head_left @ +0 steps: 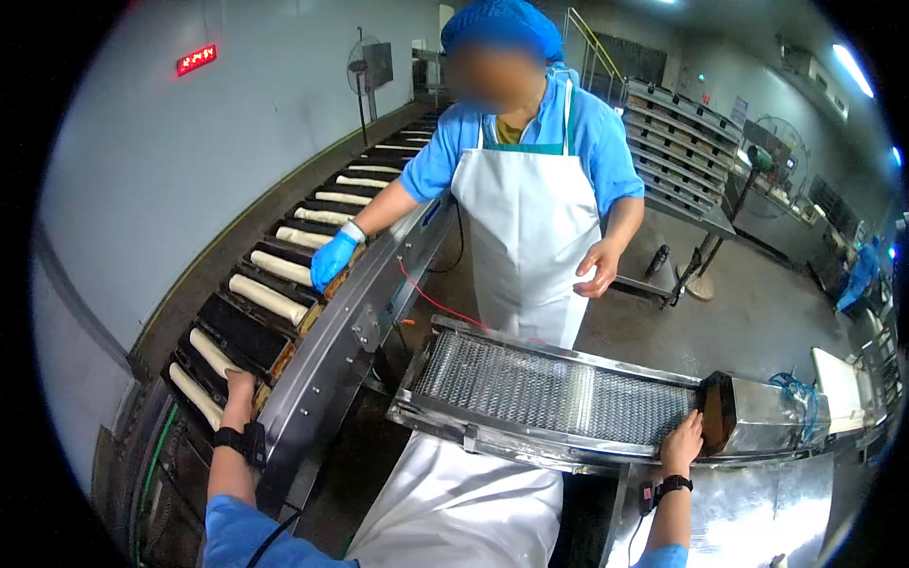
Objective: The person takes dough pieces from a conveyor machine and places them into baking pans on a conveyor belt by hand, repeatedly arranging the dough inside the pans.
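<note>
My left hand (240, 388) reaches into a dark baking pan, closed around the near end of a long pale dough roll (210, 350); its fingertips are partly hidden. Just nearer lies another dough roll (195, 393) in its own pan. At the right end of a mesh conveyor belt (511, 383), my right hand (683, 443) rests on the metal side rail, fingers spread, holding nothing. The belt runs up to a metal housing (772, 417) with a brown opening beside that hand.
Across from me, a co-worker's blue-gloved hand (333, 260) is over the pan line's edge. Several more pans with dough rolls (268, 297) stretch away along the metal conveyor rail (327, 336). Behind the co-worker stands a rack of stacked trays (677, 142). A red cord (431, 298) hangs between the conveyors.
</note>
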Available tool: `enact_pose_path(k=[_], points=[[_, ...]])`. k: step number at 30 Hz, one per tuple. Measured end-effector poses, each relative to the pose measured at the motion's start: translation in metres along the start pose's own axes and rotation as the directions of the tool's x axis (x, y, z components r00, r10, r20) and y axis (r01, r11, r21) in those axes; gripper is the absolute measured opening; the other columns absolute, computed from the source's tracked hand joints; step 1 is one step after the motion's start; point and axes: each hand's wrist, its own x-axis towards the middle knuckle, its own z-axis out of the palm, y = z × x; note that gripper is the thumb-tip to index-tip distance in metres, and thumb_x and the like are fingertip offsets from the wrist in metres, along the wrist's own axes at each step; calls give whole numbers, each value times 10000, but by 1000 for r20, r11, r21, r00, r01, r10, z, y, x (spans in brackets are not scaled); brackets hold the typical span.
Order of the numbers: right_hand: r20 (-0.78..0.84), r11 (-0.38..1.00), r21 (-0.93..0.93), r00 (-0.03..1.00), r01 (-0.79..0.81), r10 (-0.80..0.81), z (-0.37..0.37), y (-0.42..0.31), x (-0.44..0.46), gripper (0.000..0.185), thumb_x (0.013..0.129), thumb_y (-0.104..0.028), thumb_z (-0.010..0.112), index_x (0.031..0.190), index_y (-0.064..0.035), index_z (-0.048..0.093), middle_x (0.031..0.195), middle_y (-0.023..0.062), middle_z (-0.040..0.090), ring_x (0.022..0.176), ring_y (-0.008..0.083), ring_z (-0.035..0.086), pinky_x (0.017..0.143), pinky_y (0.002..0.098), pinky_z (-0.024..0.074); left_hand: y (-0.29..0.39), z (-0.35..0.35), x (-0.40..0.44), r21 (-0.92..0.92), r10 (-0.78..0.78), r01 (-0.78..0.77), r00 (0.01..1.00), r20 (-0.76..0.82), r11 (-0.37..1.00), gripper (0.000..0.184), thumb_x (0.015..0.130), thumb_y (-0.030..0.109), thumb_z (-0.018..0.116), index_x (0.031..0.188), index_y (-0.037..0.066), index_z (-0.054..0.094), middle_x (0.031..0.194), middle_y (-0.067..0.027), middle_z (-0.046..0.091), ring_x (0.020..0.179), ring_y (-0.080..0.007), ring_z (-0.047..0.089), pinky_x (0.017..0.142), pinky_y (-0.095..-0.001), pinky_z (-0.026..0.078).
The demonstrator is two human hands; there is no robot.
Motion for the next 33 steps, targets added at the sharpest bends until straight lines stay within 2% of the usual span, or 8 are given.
enact_pose_path(k=[8, 11, 18, 24, 26, 29, 31, 33], points=[[-158, 942, -283, 961, 177, -228, 18, 19, 29, 412, 905, -133, 452, 1290, 7, 492, 1382, 143, 473, 1280, 321, 415, 1012, 425, 379, -100, -65, 62, 167, 410, -429, 901, 141, 887, 533, 824, 38, 479, 1330, -32, 327, 1062, -224, 579, 900, -338, 577, 727, -393, 474], [132, 884, -393, 967, 252, -217, -12, 10, 31, 253, 885, -207, 511, 1078, -107, 640, 1177, 73, 596, 1216, 279, 464, 1020, 489, 323, -101, -78, 66, 293, 404, -401, 913, 52, 868, 600, 838, 36, 486, 1392, -10, 263, 1148, -225, 552, 941, -331, 581, 765, -392, 482], [5, 848, -435, 943, 302, -333, -13, 30, 33, 181, 758, -235, 689, 904, -129, 679, 1039, 82, 605, 1071, 244, 517, 900, 416, 409, -83, -111, -53, 373, 241, -204, 969, -56, 905, 714, 814, -108, 445, 1479, 14, 216, 1343, -237, 499, 1174, -298, 543, 951, -338, 444], [54, 915, 86, 915, 394, -400, -71, -23, 24, 395, 588, -110, 761, 950, -25, 627, 932, 188, 638, 917, 357, 615, 789, 435, 509, -85, -141, -116, 815, 460, -397, 869, 184, 423, 647, 761, -116, 460, 1398, -30, 389, 1246, -248, 575, 1152, -327, 567, 946, -346, 443], [214, 826, 496, 884, 268, -416, -134, -63, 18, 515, 547, -53, 830, 1019, 7, 632, 945, 168, 672, 829, 232, 655, 739, 333, 522, -68, -141, -120, 524, 226, -158, 972, -67, 837, 600, 774, -63, 489, 1370, -37, 423, 1241, -252, 574, 1150, -347, 564, 956, -365, 440], [23, 455, 857, 863, 243, -505, -239, -144, -36, 306, 614, -23, 725, 893, -6, 601, 830, 53, 632, 727, 123, 596, 628, 268, 484, -49, -144, -153, 739, 501, -253, 856, -131, 625, 601, 747, -19, 541, 1342, -14, 452, 1349, -234, 478, 1268, -401, 429, 1074, -372, 350], [-101, 116, 975, 842, 190, -531, -279, -189, -77, 375, 571, -61, 709, 919, -11, 580, 853, 41, 581, 758, 135, 568, 658, 261, 468, -31, -139, -168, 454, 577, -449, 793, -194, 770, 706, 721, 22, 631, 1389, 23, 403, 1397, -218, 437, 1291, -351, 420, 1100, -372, 323], [-185, -45, 972, 630, 231, -754, -303, -219, -104, 484, 616, -105, 729, 1051, -25, 535, 997, 65, 510, 892, 172, 527, 775, 301, 443, 6, -127, -208, 90, 292, -282, 946, -143, 955, 665, 802, 79, 646, 1414, 52, 386, 1441, -173, 405, 1327, -311, 389, 1096, -363, 307]])
